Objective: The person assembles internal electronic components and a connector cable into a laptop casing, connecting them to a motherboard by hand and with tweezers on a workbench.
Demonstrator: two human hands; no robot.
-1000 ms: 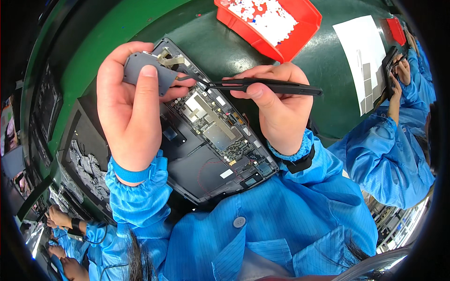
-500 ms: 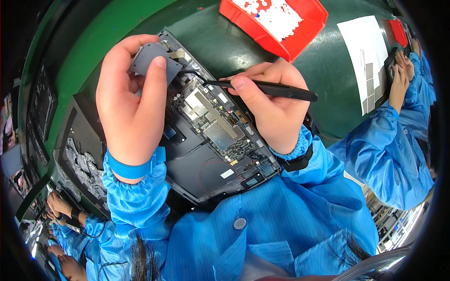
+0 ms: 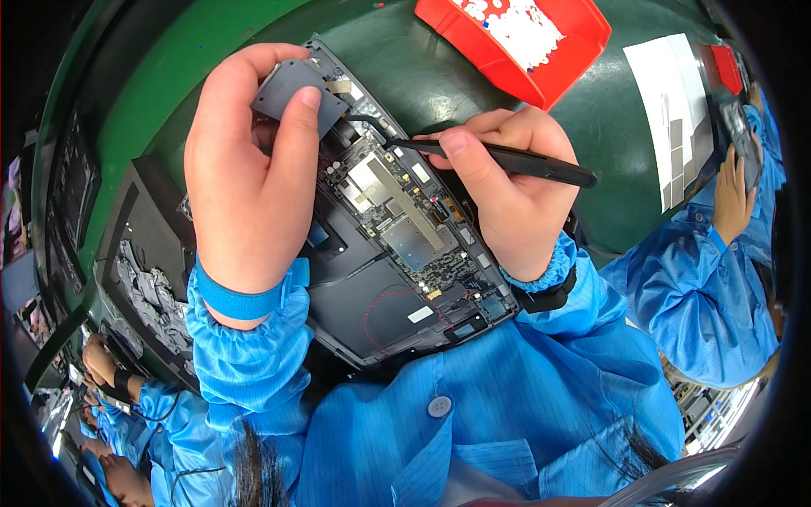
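An opened laptop base (image 3: 372,296) lies slanted before me, its green-black circuit board (image 3: 410,228) exposed with silvery shields and thin red wires. Between thumb and fingers, my left hand (image 3: 245,169) grips a flat grey plate (image 3: 296,93), tilted up over the laptop's far end. A yellowish tab shows beside the plate. My right hand (image 3: 515,186) pinches black bent-tip tweezers (image 3: 498,158). Their tip reaches in beside the plate's edge, near a dark cable; whether it touches the cable I cannot tell.
A red bin (image 3: 541,80) of small white pieces stands at the far side of the green table (image 3: 355,25). White sheets (image 3: 672,118) lie right of it. At left is a dark tray (image 3: 135,220) of grey parts. Co-workers in blue sit right and lower left.
The laptop and both my hands appear slightly further right in view. Plate and tweezers stay in my grip. The co-worker at right now holds up a dark object.
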